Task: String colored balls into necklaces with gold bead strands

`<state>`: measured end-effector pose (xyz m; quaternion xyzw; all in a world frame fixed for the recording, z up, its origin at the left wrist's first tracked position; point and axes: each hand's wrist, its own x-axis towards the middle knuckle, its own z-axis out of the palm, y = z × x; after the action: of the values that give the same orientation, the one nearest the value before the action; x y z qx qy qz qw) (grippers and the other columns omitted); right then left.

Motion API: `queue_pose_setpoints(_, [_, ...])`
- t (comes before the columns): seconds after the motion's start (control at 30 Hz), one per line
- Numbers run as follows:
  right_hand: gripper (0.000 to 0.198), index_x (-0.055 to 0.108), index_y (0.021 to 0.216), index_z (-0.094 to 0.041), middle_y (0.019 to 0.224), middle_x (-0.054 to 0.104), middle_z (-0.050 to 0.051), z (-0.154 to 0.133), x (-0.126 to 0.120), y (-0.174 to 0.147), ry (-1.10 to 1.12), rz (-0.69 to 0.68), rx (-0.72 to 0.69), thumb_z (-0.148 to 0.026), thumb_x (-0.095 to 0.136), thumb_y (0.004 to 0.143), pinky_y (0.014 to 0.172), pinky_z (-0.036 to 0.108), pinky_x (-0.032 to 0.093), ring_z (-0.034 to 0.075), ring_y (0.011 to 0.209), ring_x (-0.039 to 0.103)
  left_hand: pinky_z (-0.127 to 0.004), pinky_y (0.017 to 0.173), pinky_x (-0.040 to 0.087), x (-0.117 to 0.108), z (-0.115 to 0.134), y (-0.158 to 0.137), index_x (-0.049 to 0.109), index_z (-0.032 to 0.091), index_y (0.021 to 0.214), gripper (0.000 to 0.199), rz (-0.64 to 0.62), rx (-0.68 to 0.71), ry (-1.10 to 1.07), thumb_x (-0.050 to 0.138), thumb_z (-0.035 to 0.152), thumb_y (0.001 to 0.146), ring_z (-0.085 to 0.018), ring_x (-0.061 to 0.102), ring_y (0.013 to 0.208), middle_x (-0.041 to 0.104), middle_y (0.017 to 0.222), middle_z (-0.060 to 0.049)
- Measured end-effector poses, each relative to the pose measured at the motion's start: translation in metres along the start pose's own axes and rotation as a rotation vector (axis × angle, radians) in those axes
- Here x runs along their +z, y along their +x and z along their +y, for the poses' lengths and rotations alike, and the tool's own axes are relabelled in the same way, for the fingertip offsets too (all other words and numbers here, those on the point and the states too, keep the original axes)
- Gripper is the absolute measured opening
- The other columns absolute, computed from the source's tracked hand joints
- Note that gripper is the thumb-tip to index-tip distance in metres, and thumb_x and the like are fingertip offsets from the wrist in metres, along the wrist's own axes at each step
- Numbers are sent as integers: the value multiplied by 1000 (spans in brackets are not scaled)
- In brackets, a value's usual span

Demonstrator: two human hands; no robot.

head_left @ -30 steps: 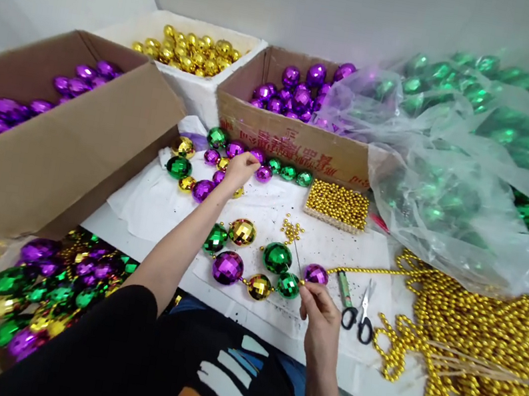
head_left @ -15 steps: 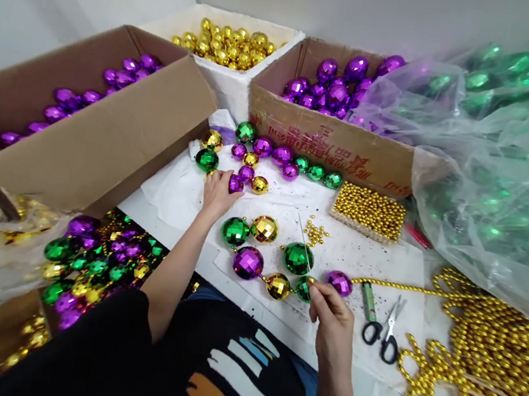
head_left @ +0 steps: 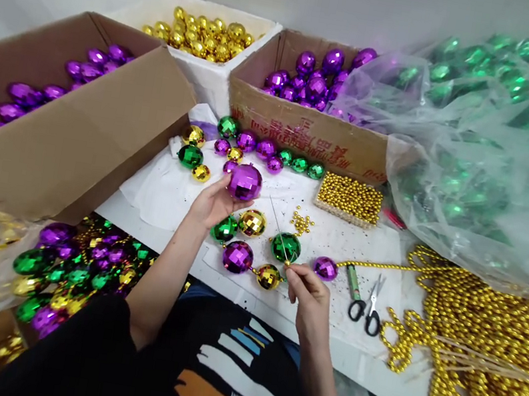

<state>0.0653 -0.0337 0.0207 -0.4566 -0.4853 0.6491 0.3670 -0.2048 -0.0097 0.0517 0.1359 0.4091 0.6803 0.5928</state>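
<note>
Raised above the white sheet, a shiny purple faceted ball (head_left: 245,182) is in the grip of my left hand (head_left: 211,204). My right hand (head_left: 308,292) pinches a long thin needle (head_left: 277,218) near its lower end, with a small gold bead at the fingertips. The needle slants up and left across a green ball (head_left: 285,247) lying on the sheet. Left of my right hand is a strand of large balls, including a gold one (head_left: 268,277), a purple one (head_left: 237,257) and a green one (head_left: 225,228). Another purple ball (head_left: 325,268) joins a gold bead string.
Loose balls lie before a cardboard box (head_left: 307,124) of purple balls. A tray of gold beads (head_left: 349,199), black-handled scissors (head_left: 367,310) and a green lighter (head_left: 352,282) are on the right, beside heaped gold bead strings (head_left: 487,350). Another cardboard box (head_left: 77,133) stands left.
My left hand has lifted the purple ball from the group at the back and brought it toward the needle. My right hand keeps its pinch. The whole view has shifted slightly.
</note>
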Motion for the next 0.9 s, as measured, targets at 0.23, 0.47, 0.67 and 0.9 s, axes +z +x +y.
queue_pose_setpoints(0.23, [25,72,84,-20,59,46,-3,-19,5,6,-33,41,-80,-43,71,78,49,24,29,9,52,36,-44,83,59,31,-38,-10,61,17,117,42,-196,-248,-70,61,46,86,-34,69,108,71,111,-15])
queue_pose_setpoints(0.47, [21,72,84,-20,63,47,-3,-13,-8,1,29,76,-61,-40,72,79,48,24,27,8,52,34,-36,71,60,35,-51,-1,61,15,112,49,-174,-308,-48,59,55,85,-29,74,87,73,99,-15])
queue_pose_setpoints(0.67, [22,72,85,-20,73,57,0,-5,-15,-11,-52,40,9,-41,72,79,50,24,29,9,56,37,-34,85,60,39,-49,6,59,16,115,48,13,-223,-132,57,55,88,-26,70,104,72,106,-13])
queue_pose_setpoints(0.9, [21,70,79,-19,74,59,1,-1,-12,-17,-131,28,-24,-40,69,81,64,26,39,14,70,50,-35,89,60,42,-48,6,58,18,114,44,67,-182,-169,58,53,88,-27,68,109,70,108,-13])
